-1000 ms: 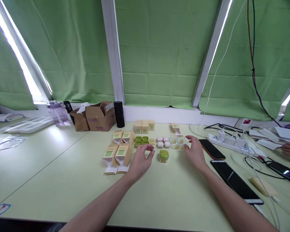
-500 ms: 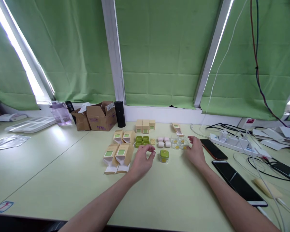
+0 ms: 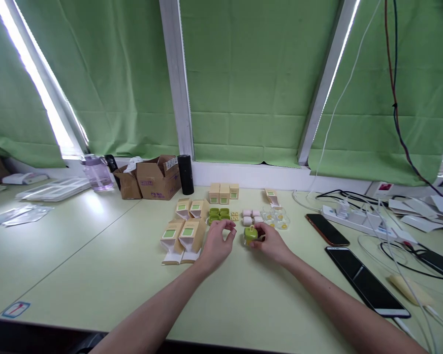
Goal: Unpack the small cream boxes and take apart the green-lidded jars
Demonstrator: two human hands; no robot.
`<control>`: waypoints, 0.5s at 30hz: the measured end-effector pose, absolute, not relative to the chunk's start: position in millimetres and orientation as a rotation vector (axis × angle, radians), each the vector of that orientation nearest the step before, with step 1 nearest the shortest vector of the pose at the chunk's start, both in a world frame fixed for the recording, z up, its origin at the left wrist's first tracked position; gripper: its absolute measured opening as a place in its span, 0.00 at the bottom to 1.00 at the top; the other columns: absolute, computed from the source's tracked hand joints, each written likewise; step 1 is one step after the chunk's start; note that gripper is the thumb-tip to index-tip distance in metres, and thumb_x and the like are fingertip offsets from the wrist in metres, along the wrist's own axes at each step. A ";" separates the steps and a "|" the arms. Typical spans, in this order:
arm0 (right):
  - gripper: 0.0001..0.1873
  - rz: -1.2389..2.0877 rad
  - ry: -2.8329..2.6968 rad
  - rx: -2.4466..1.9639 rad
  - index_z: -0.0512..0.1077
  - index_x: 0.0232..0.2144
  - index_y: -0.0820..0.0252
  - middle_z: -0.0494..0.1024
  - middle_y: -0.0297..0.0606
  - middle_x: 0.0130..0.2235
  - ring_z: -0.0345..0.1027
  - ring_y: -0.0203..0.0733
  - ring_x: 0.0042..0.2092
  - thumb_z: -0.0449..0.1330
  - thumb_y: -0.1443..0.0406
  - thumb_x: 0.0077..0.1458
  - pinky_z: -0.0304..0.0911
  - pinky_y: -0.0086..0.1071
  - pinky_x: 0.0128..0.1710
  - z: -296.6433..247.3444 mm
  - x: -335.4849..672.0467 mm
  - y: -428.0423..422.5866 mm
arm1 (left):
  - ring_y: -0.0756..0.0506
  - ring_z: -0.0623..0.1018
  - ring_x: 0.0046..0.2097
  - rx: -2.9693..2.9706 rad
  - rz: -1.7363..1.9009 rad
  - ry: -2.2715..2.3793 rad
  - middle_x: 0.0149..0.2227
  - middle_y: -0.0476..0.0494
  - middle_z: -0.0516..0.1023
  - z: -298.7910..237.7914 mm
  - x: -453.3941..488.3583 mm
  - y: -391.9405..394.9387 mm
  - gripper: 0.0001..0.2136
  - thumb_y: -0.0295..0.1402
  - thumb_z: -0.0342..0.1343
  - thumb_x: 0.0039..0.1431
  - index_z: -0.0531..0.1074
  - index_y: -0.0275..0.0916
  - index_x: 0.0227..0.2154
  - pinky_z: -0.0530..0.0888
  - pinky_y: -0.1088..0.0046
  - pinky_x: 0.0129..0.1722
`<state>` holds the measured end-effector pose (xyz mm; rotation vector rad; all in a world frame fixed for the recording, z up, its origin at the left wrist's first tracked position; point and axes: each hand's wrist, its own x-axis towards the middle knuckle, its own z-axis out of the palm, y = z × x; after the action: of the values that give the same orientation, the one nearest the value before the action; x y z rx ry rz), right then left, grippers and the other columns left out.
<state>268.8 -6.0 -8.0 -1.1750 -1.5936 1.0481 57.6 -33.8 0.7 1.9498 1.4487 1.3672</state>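
A small clear container with a green lid (image 3: 250,233) stands on the table, a pale loop showing at its top. My right hand (image 3: 271,242) has its thumb and fingers closed at the container's right side. To the left, my left hand (image 3: 217,243) hovers with thumb and index finger curved and apart, nothing between them. Behind it are green square lids (image 3: 219,212) and small yellow pieces (image 3: 235,216). Pinkish-white rolls (image 3: 247,221) lie behind the container, beside clear cups with yellow centres (image 3: 282,225). Open kraft boxes (image 3: 192,234) stand left of my left hand.
More kraft boxes (image 3: 224,192) stand at the back, and a single flattened-looking one (image 3: 271,197) lies to their right. Phones (image 3: 365,280), a power strip (image 3: 349,219) and cables occupy the right. A cardboard carton (image 3: 158,180), black cylinder (image 3: 185,174) and purple bottle (image 3: 98,173) stand back left.
My right hand has moved left from the clear cups to the green-lidded container and closed on its side. My left hand has kept nearly the same place and shape.
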 end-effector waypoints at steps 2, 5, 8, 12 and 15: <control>0.21 1.278 -1.425 -1.039 0.76 0.35 0.56 0.81 0.36 0.35 0.73 0.48 0.38 0.75 0.65 0.35 0.67 0.38 0.38 -2.8 266.5 -2.6 | 0.41 0.78 0.48 1.947 1.391 1.449 0.44 0.41 0.78 0.3 56.9 -32.3 0.06 0.33 0.56 0.64 0.74 0.42 0.42 0.75 0.57 0.52; 0.19 1.563 -1.145 -0.760 0.77 0.36 0.56 0.81 0.38 0.38 0.75 0.48 0.40 0.76 0.61 0.40 0.70 0.40 0.39 1.1 262.4 -7.7 | 0.41 0.78 0.48 1.945 1.409 1.446 0.43 0.41 0.78 0.5 55.7 -30.8 0.06 0.32 0.55 0.65 0.73 0.42 0.42 0.74 0.57 0.52; 0.16 1.731 -0.932 -0.565 0.78 0.37 0.55 0.83 0.41 0.40 0.77 0.52 0.45 0.74 0.58 0.45 0.71 0.46 0.45 -0.2 257.8 -20.1 | 0.42 0.78 0.47 1.932 1.412 1.430 0.43 0.41 0.79 2.0 55.2 -31.6 0.06 0.32 0.54 0.66 0.73 0.42 0.43 0.74 0.57 0.52; 0.12 1.790 -0.816 -0.486 0.80 0.37 0.54 0.84 0.42 0.42 0.78 0.55 0.44 0.68 0.56 0.51 0.70 0.50 0.46 0.5 255.0 -32.3 | 0.42 0.79 0.47 1.928 1.432 1.399 0.43 0.41 0.79 3.3 56.0 -33.9 0.07 0.32 0.54 0.66 0.73 0.42 0.44 0.74 0.58 0.51; 0.11 1.806 -0.823 -0.451 0.79 0.37 0.54 0.84 0.42 0.44 0.78 0.54 0.43 0.65 0.57 0.54 0.70 0.49 0.46 3.8 255.4 -35.3 | 0.42 0.78 0.47 1.940 1.448 1.378 0.42 0.41 0.79 2.2 56.4 -34.0 0.07 0.33 0.54 0.66 0.73 0.42 0.44 0.74 0.58 0.51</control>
<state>255.4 -35.3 3.8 -0.4511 -0.8225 1.8064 56.4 -34.0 2.2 1.9399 1.3779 1.4476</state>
